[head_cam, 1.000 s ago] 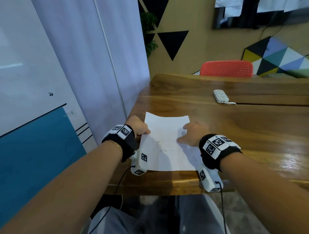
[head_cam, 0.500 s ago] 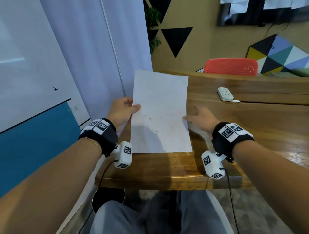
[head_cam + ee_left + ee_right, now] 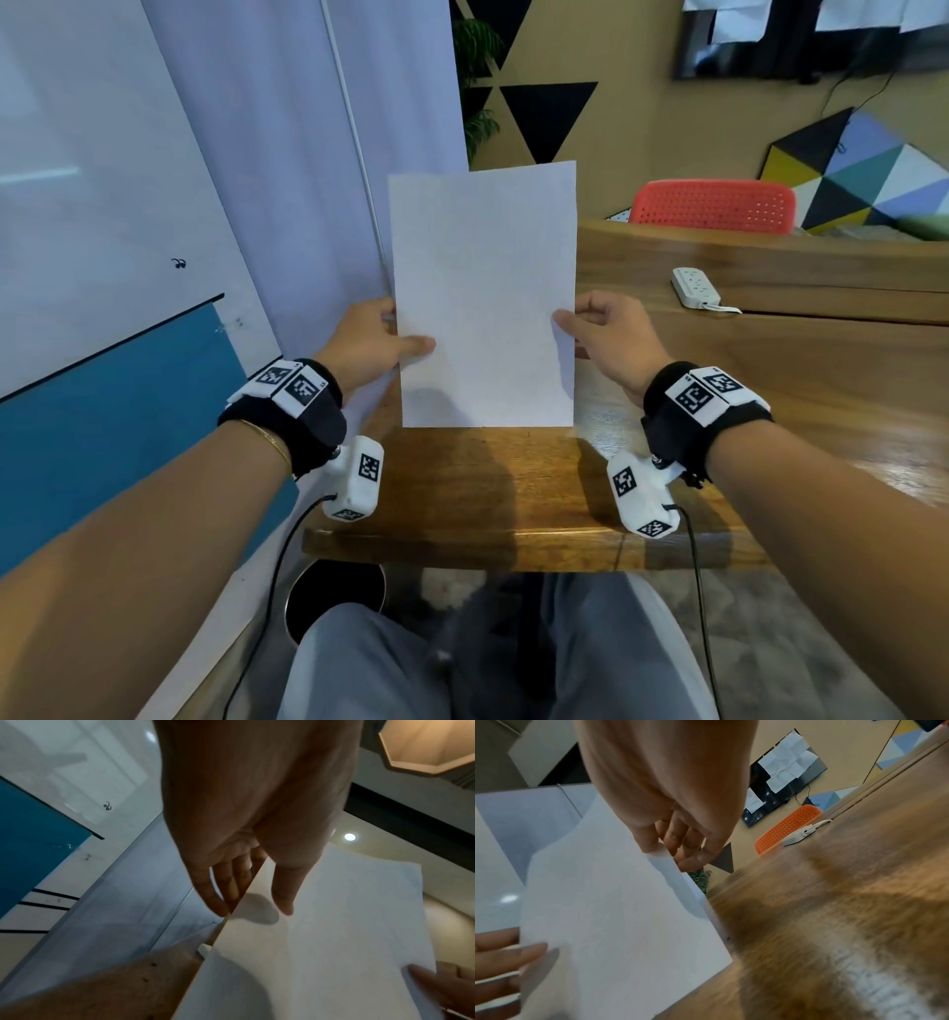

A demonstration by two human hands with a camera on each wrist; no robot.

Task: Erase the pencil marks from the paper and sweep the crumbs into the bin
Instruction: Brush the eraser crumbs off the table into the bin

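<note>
A white sheet of paper (image 3: 485, 298) stands upright above the near left corner of the wooden table (image 3: 770, 390), lifted clear of the top. My left hand (image 3: 380, 339) pinches its left edge, thumb on the near face and fingers behind. My right hand (image 3: 590, 329) pinches its right edge the same way. The near face looks blank; no marks or crumbs show on it. In the left wrist view the paper (image 3: 321, 933) runs beneath the thumb. The right wrist view has the paper (image 3: 608, 912) with the thumb on its edge. A dark round bin (image 3: 336, 598) sits on the floor under the table's left corner.
A white power strip (image 3: 696, 288) lies on the table at the back right. A red chair (image 3: 711, 205) stands behind the table. A white and blue wall panel (image 3: 128, 257) is close on the left. My lap (image 3: 488, 663) is below the table edge.
The paper went from lying flat on the table to held upright. Both hands rose with it, and the right hand moved from touching the sheet to pinching its right edge.
</note>
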